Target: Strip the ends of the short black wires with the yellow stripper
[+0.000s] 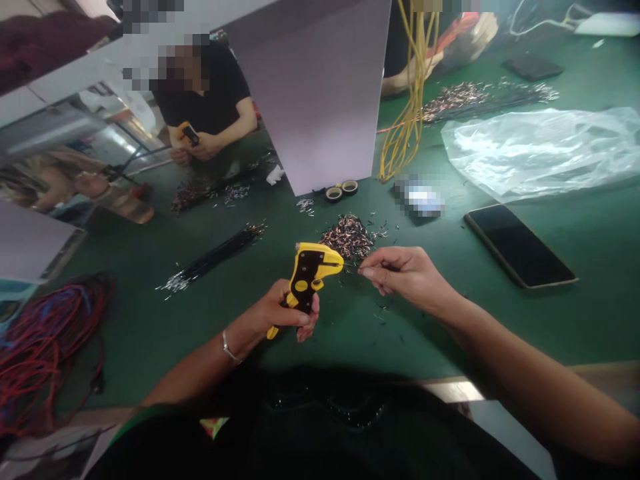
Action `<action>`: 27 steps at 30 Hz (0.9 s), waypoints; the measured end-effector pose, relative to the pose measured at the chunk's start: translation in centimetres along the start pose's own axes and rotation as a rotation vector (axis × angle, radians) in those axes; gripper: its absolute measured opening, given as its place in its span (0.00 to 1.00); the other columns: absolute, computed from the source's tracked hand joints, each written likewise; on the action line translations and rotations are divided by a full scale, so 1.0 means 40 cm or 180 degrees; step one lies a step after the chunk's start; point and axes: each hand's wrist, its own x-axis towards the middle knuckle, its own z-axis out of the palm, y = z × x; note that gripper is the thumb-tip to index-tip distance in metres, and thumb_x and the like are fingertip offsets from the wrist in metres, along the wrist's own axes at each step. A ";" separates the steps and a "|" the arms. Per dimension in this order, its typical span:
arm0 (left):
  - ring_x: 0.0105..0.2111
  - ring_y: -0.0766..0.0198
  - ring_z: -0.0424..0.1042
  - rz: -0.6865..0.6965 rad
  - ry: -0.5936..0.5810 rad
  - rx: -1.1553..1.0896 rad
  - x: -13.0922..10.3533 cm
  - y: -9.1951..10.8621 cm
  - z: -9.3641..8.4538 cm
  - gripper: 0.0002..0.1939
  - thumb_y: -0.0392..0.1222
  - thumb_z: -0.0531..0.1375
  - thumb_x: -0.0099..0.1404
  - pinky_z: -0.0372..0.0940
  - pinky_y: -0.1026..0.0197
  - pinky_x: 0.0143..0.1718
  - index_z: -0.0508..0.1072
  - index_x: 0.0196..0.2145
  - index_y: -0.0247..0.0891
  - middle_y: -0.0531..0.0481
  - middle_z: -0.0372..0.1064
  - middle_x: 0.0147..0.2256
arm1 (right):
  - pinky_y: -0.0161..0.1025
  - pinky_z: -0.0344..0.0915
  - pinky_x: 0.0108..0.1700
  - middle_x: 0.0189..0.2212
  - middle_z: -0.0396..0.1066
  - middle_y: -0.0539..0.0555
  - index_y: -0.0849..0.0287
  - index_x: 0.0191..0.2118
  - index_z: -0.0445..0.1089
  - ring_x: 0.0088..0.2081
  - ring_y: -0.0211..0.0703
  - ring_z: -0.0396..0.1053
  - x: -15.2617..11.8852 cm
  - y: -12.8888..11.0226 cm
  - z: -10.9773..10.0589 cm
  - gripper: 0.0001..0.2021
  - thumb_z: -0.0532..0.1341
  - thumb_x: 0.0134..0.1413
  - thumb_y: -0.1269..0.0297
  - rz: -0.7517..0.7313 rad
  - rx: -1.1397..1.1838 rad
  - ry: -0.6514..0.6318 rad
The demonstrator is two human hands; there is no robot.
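Observation:
My left hand (295, 310) is wrapped round the handle of a yellow and black wire stripper (306, 277), whose jaws point to the right. Close to those jaws, my right hand (400, 273) is closed in a pinch, thumb against forefinger. Whatever is between its fingertips is too small to make out. Just behind the tool lies a heap of short black wire pieces with copper ends (350, 235). Farther left on the green table is a bundle of black wires (215, 260) with bare ends.
A phone (520, 245) lies at right, near a clear plastic bag (550, 153). Two tape rolls (342, 191) sit by an upright grey panel (325, 93). Yellow wires (407, 93) hang behind. Red and blue cables (55, 340) are coiled at left. Co-workers sit across the table.

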 end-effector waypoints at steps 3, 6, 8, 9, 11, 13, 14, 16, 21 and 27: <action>0.19 0.67 0.69 0.0001 -0.0037 -0.0079 -0.001 -0.002 0.000 0.10 0.33 0.69 0.54 0.68 0.63 0.21 0.76 0.35 0.30 0.50 0.70 0.22 | 0.34 0.57 0.20 0.16 0.64 0.47 0.60 0.27 0.75 0.18 0.32 0.61 0.003 0.004 0.000 0.08 0.67 0.46 0.61 -0.0022 -0.0051 0.0021; 0.18 0.67 0.68 -0.0011 -0.0045 -0.0092 -0.002 -0.003 0.000 0.09 0.33 0.69 0.55 0.68 0.63 0.21 0.76 0.35 0.30 0.50 0.70 0.22 | 0.34 0.57 0.20 0.15 0.64 0.46 0.60 0.27 0.75 0.17 0.32 0.61 0.005 0.008 0.001 0.08 0.66 0.47 0.61 -0.0043 -0.0102 0.0001; 0.18 0.68 0.68 -0.0009 -0.0062 -0.0084 -0.002 -0.003 -0.001 0.09 0.33 0.68 0.55 0.68 0.63 0.21 0.76 0.35 0.30 0.50 0.70 0.21 | 0.34 0.57 0.20 0.15 0.64 0.46 0.60 0.28 0.76 0.17 0.31 0.60 0.006 0.011 0.002 0.08 0.66 0.47 0.60 -0.0071 -0.0147 -0.0025; 0.18 0.68 0.67 -0.0006 -0.0068 -0.0087 -0.002 -0.003 -0.002 0.08 0.33 0.68 0.55 0.68 0.64 0.21 0.76 0.35 0.31 0.50 0.70 0.21 | 0.34 0.57 0.20 0.15 0.64 0.46 0.60 0.28 0.76 0.17 0.31 0.60 0.006 0.013 0.002 0.08 0.66 0.48 0.60 -0.0079 -0.0172 -0.0028; 0.18 0.69 0.67 -0.0001 -0.0071 -0.0095 -0.001 -0.003 -0.003 0.08 0.33 0.68 0.55 0.67 0.64 0.20 0.76 0.35 0.31 0.51 0.70 0.21 | 0.34 0.57 0.19 0.15 0.64 0.46 0.60 0.28 0.76 0.16 0.31 0.60 0.007 0.017 0.003 0.08 0.65 0.48 0.60 -0.0075 -0.0210 -0.0016; 0.17 0.69 0.67 0.0013 -0.0055 -0.0094 -0.001 -0.003 -0.003 0.08 0.33 0.68 0.55 0.67 0.64 0.20 0.76 0.34 0.31 0.51 0.70 0.21 | 0.34 0.57 0.19 0.15 0.64 0.46 0.60 0.28 0.76 0.16 0.31 0.60 0.008 0.019 0.003 0.08 0.65 0.48 0.60 -0.0070 -0.0215 -0.0008; 0.17 0.69 0.67 0.0020 -0.0042 -0.0088 -0.001 -0.003 -0.002 0.08 0.33 0.68 0.55 0.67 0.64 0.20 0.76 0.34 0.31 0.51 0.70 0.21 | 0.34 0.57 0.19 0.15 0.64 0.46 0.60 0.28 0.76 0.16 0.31 0.59 0.009 0.020 0.003 0.08 0.65 0.48 0.60 -0.0074 -0.0212 -0.0006; 0.17 0.69 0.67 0.0024 0.0000 -0.0064 -0.001 -0.003 -0.001 0.08 0.33 0.68 0.55 0.67 0.64 0.20 0.76 0.34 0.31 0.51 0.70 0.21 | 0.34 0.57 0.19 0.14 0.64 0.46 0.60 0.28 0.76 0.16 0.31 0.59 0.010 0.020 0.004 0.08 0.65 0.48 0.60 -0.0084 -0.0211 -0.0002; 0.17 0.68 0.66 0.0017 0.0058 -0.0055 0.000 -0.001 0.003 0.08 0.33 0.67 0.54 0.67 0.64 0.20 0.75 0.34 0.31 0.51 0.70 0.21 | 0.34 0.57 0.19 0.14 0.64 0.46 0.60 0.28 0.76 0.15 0.31 0.59 0.013 0.017 0.004 0.08 0.65 0.47 0.60 -0.0054 -0.0233 0.0010; 0.18 0.68 0.66 -0.0007 0.0151 -0.0038 0.003 0.003 0.010 0.09 0.33 0.66 0.54 0.67 0.63 0.20 0.75 0.34 0.30 0.50 0.70 0.22 | 0.34 0.57 0.20 0.14 0.64 0.46 0.60 0.28 0.76 0.16 0.32 0.59 0.017 0.019 0.001 0.09 0.65 0.47 0.59 -0.0049 -0.0310 0.0046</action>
